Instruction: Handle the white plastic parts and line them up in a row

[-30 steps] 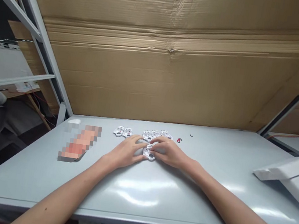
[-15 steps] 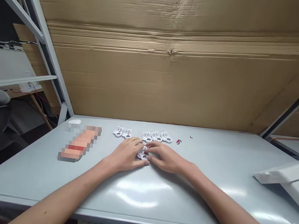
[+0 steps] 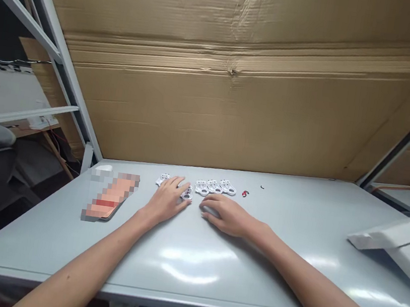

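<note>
My left hand has a small white animal-shaped flat piece with a round hole between its thumb and fingers, low at the tabletop. Beyond those fingers lies a similar white piece, and another there is mostly covered by the hand. My right hand rests on the table with loosely bent fingers apart, holding nothing that I can see. Just past its fingertips, three more white pieces stand in a row: a left one, a middle one and a right one.
Small red and black bits and a tiny black sliver lie to the right on the grey table. A blurred orange-pink item lies at left, white foam pieces at right. A cardboard wall closes the back.
My left hand has moved left and slightly away from me, taking the white piece out from between both hands. My right hand has let go of it and stays almost in place.
</note>
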Demonstrator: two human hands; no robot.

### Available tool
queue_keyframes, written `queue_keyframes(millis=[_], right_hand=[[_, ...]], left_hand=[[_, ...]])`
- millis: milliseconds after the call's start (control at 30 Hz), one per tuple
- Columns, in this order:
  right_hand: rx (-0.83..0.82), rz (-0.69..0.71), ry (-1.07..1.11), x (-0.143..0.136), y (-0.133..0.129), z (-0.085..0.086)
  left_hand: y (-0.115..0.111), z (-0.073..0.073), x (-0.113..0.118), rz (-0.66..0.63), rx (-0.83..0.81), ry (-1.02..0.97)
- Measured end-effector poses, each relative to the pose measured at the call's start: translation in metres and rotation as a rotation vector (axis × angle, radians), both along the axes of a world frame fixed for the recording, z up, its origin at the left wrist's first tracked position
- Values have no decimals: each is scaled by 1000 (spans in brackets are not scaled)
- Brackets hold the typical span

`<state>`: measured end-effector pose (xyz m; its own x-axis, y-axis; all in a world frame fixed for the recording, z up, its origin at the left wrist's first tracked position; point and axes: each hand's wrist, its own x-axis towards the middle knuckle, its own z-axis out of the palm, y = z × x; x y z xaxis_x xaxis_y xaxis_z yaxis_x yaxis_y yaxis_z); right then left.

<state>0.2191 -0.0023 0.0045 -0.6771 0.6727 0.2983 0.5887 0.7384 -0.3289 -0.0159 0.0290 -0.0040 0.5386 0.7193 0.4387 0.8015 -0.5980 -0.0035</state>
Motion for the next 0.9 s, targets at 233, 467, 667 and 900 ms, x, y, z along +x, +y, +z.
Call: queue_keyframes(millis=[233, 467, 667, 900], right_hand=[[-8, 10, -53, -3, -7, 8], [-18, 11, -77, -2, -9, 12], [-1, -6, -106, -4, -11, 13], [23, -3, -124, -4, -10, 11]], left_hand=[[-16, 16, 11, 8, -18, 16], [-34, 33, 14, -128, -171, 208], [-30, 28, 12, -137, -178, 236], [-18, 15, 6, -159, -146, 212]])
